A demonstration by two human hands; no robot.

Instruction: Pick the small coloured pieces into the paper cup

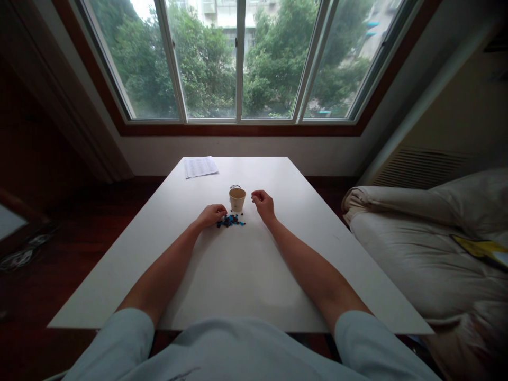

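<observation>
A tan paper cup (237, 202) stands upright on the white table, its mouth facing up. Just in front of it lies a small heap of blue and dark brown-red pieces (230, 220), too small to name. At the heap's left edge is my left hand (213, 215), its fingers curled together and touching or nearly touching the pieces. To the right of the cup, my right hand (263, 205) is raised a little with thumb and fingertips pinched together, apart from the cup. Whatever either pinch holds is too small to make out.
Printed paper sheets (200, 167) lie at the far left corner of the white table (246, 280). Behind the cup is a small thin dark-rimmed item (235, 187), partly hidden. A padded beige sofa (400, 254) stands to the right, and a window is beyond the table.
</observation>
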